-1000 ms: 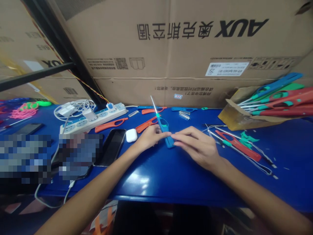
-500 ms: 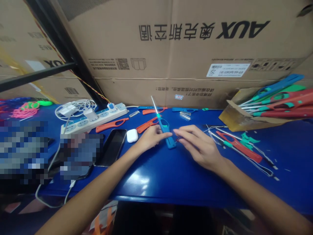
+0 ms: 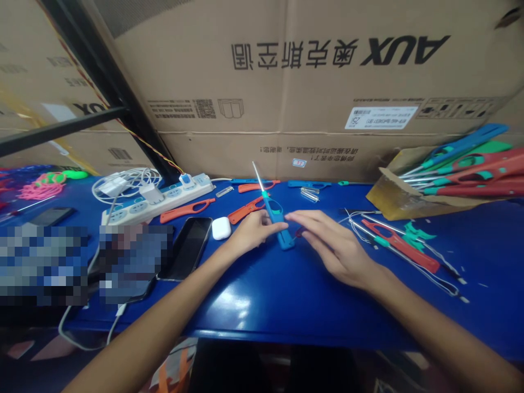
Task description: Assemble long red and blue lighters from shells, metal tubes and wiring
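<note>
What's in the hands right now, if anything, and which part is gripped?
The left hand holds a blue lighter by its handle. Whether the right hand grips anything can't be told.

Over the blue tabletop [image 3: 254, 295], the person's left hand [image 3: 254, 232] grips a blue long-necked lighter [image 3: 285, 239], its metal tube pointing away toward the upside-down AUX carton [image 3: 262, 120]. The right hand [image 3: 338, 243] is curved just beside the handle's lower end; a small dark-red bit [image 3: 299, 232] shows near its fingertips, though I can't tell whether it's held. Left of them lie a white earbud case [image 3: 221, 228], a black smartphone [image 3: 189, 246] and a white power strip [image 3: 158, 201]. To the right, a red lighter shell [image 3: 403, 246] lies near an open box [image 3: 387, 199] of lighters [image 3: 470, 174].
</note>
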Demonstrator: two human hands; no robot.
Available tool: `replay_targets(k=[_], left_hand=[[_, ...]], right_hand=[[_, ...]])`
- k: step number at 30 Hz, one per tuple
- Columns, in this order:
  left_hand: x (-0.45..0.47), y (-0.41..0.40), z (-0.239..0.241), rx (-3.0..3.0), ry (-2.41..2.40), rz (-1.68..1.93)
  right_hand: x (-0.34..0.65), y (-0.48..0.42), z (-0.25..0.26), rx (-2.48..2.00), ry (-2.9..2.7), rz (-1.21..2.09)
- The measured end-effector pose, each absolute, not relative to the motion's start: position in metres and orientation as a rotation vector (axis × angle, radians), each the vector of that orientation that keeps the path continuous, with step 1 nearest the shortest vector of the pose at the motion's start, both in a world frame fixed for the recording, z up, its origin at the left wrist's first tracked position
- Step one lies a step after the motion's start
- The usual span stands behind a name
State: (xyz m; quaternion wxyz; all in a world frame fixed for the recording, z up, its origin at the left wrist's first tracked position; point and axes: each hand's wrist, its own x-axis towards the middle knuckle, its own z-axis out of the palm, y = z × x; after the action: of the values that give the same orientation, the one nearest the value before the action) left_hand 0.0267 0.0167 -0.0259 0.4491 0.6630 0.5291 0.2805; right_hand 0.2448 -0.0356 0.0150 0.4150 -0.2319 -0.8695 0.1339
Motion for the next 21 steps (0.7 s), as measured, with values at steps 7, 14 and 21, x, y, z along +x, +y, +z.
replay_targets(k=[7, 14, 21], left_hand=[[0.0287, 0.0159, -0.0230, 1.639, 1.335, 0.673], [0.0259, 0.0196, -0.0288, 1.653, 1.311, 0.693], [0.0247, 0.0211, -0.0248, 1.605, 1.213, 0.713]], right_hand=[[0.2483, -0.0336, 0.0166, -0.538, -2.110, 0.420], [0.2436, -0.0354, 0.0225, -0.633, -2.103, 0.085], [0.2433, -0.0364, 0.0236, -0.649, -2.072, -0.130]])
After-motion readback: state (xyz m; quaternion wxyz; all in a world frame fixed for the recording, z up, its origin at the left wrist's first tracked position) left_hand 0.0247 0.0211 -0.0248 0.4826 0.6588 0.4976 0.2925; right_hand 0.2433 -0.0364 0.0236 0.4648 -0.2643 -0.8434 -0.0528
